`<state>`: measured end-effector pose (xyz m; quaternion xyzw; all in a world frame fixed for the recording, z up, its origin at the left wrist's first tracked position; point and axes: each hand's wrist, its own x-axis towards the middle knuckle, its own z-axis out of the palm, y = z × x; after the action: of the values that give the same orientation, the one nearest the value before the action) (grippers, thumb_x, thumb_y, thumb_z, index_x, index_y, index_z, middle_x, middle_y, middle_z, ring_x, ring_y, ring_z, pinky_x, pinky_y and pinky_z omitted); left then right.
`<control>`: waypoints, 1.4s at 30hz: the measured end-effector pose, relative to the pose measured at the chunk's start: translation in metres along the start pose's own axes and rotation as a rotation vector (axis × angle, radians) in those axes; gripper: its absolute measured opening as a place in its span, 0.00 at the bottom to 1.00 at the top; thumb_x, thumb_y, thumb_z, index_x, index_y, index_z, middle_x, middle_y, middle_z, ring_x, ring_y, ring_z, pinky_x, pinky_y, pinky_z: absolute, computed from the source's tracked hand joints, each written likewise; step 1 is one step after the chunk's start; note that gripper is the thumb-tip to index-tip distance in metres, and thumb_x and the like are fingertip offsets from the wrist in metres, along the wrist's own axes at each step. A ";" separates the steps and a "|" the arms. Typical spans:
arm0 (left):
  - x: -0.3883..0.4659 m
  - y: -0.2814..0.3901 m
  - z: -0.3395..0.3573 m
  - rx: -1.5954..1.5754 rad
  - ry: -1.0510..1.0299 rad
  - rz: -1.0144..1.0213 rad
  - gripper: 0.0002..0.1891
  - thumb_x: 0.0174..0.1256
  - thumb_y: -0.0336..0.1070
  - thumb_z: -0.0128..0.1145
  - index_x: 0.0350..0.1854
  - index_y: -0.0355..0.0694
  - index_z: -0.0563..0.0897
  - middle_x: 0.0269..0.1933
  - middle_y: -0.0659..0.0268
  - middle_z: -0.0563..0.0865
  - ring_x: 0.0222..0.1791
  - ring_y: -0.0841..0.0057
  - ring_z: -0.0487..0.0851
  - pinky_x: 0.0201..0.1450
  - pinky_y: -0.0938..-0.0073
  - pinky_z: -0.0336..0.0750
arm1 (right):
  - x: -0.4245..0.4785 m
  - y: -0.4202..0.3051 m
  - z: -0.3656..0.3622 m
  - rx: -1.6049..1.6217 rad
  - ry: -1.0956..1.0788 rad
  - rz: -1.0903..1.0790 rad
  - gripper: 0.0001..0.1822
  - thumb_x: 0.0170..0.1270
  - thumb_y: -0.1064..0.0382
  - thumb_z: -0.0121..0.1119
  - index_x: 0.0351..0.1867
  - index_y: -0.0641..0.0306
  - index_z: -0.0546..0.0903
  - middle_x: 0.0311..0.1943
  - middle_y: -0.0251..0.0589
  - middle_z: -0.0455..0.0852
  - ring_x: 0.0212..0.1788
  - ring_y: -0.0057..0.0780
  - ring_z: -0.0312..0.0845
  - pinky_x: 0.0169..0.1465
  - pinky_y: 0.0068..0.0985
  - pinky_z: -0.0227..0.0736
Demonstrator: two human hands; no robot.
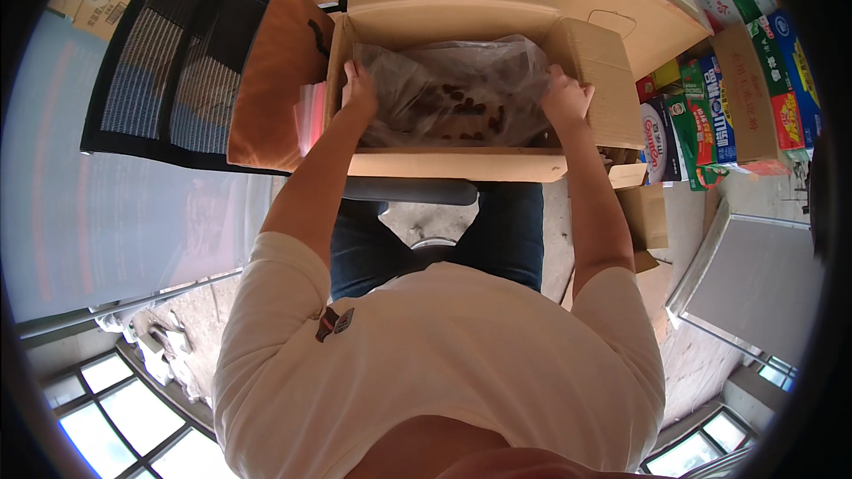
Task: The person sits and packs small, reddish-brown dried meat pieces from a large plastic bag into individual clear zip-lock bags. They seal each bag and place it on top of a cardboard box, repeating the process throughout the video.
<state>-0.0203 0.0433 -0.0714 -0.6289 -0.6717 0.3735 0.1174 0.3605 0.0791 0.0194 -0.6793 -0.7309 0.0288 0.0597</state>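
Note:
An open cardboard box [459, 165] stands before me with its flaps folded out. Inside it spreads a clear plastic bag [426, 73], wrinkled and reaching from side to side. Several small dark brown pieces [469, 106] show through the film; what they are is too blurred to tell. At the box's left wall, my left hand [361, 92] pinches the bag's left edge. Opposite it, by the right flap, my right hand [567, 94] has its fingers curled on the bag's right edge. The fingertips of both hands are partly hidden.
Left of the box stand an orange-brown cushion [276, 93] and a black mesh chair back [170, 60], with pink-edged plastic sheets [310, 116] between cushion and box. Drink cartons [722, 106] are stacked at the right. A grey armrest [413, 190] lies below the box's near edge.

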 end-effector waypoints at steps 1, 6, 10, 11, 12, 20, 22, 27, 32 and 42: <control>0.005 -0.007 0.000 -0.023 0.066 -0.008 0.42 0.55 0.41 0.63 0.69 0.27 0.57 0.71 0.44 0.50 0.65 0.45 0.62 0.65 0.62 0.67 | 0.002 0.002 -0.003 0.016 0.092 -0.030 0.16 0.56 0.66 0.54 0.48 0.52 0.74 0.38 0.47 0.86 0.43 0.45 0.83 0.60 0.45 0.57; -0.022 -0.067 -0.039 -1.057 0.603 -0.154 0.35 0.49 0.25 0.61 0.62 0.24 0.60 0.64 0.44 0.59 0.58 0.48 0.71 0.60 0.64 0.71 | 0.014 0.006 -0.039 0.160 0.484 -0.110 0.16 0.55 0.66 0.56 0.46 0.50 0.79 0.35 0.43 0.86 0.40 0.45 0.83 0.52 0.44 0.69; -0.067 -0.129 -0.101 -1.318 0.793 -0.244 0.39 0.40 0.26 0.72 0.60 0.34 0.68 0.58 0.51 0.67 0.60 0.51 0.68 0.60 0.62 0.70 | 0.031 -0.016 -0.106 0.396 0.546 -0.130 0.16 0.54 0.70 0.56 0.46 0.51 0.80 0.35 0.47 0.85 0.37 0.49 0.82 0.42 0.42 0.75; -0.074 -0.139 -0.107 -1.337 0.881 -0.229 0.39 0.40 0.26 0.72 0.60 0.34 0.69 0.58 0.51 0.67 0.59 0.52 0.69 0.59 0.62 0.70 | 0.035 -0.015 -0.120 0.523 0.652 -0.217 0.16 0.55 0.71 0.56 0.45 0.52 0.81 0.36 0.48 0.85 0.37 0.50 0.82 0.40 0.41 0.76; -0.080 -0.148 -0.112 -1.353 0.969 -0.213 0.39 0.40 0.26 0.73 0.60 0.34 0.69 0.58 0.50 0.68 0.58 0.53 0.70 0.58 0.63 0.71 | 0.037 -0.017 -0.133 0.600 0.707 -0.233 0.16 0.55 0.72 0.56 0.45 0.52 0.80 0.35 0.48 0.85 0.36 0.50 0.82 0.39 0.40 0.75; -0.110 -0.167 -0.121 -1.278 1.176 -0.197 0.36 0.41 0.27 0.72 0.57 0.31 0.71 0.55 0.48 0.73 0.58 0.52 0.72 0.58 0.63 0.72 | 0.041 -0.006 -0.161 0.761 0.893 -0.323 0.16 0.57 0.74 0.56 0.47 0.56 0.79 0.34 0.44 0.85 0.31 0.43 0.81 0.36 0.32 0.75; -0.114 -0.171 -0.135 -1.364 1.165 -0.233 0.35 0.40 0.27 0.72 0.56 0.31 0.72 0.54 0.48 0.74 0.58 0.52 0.72 0.59 0.63 0.72 | 0.031 -0.007 -0.187 0.745 0.939 -0.283 0.15 0.60 0.71 0.57 0.49 0.56 0.78 0.33 0.40 0.84 0.27 0.37 0.81 0.33 0.30 0.74; -0.116 -0.161 -0.108 -1.110 1.049 -0.180 0.38 0.42 0.34 0.71 0.61 0.34 0.69 0.59 0.51 0.72 0.61 0.53 0.71 0.61 0.62 0.70 | 0.037 -0.004 -0.171 0.461 0.710 -0.164 0.16 0.58 0.62 0.60 0.49 0.57 0.77 0.37 0.44 0.86 0.40 0.45 0.83 0.43 0.39 0.75; -0.132 -0.153 -0.100 -1.073 0.811 -0.243 0.43 0.41 0.41 0.74 0.63 0.36 0.67 0.63 0.53 0.69 0.61 0.55 0.71 0.61 0.61 0.69 | 0.034 0.004 -0.156 0.293 0.799 -0.169 0.21 0.56 0.57 0.65 0.51 0.55 0.76 0.34 0.45 0.85 0.43 0.45 0.81 0.47 0.40 0.74; -0.206 -0.170 -0.208 -1.152 1.102 0.268 0.23 0.55 0.38 0.67 0.54 0.36 0.79 0.52 0.63 0.82 0.51 0.72 0.79 0.52 0.69 0.73 | -0.018 -0.078 -0.142 0.290 -0.204 -0.645 0.11 0.63 0.63 0.59 0.44 0.65 0.79 0.36 0.45 0.84 0.40 0.35 0.80 0.43 0.32 0.74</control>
<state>0.0190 -0.0630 0.2474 -0.7596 -0.5231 -0.3841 0.0435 0.3028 0.0494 0.1689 -0.3920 -0.8980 0.1794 0.0882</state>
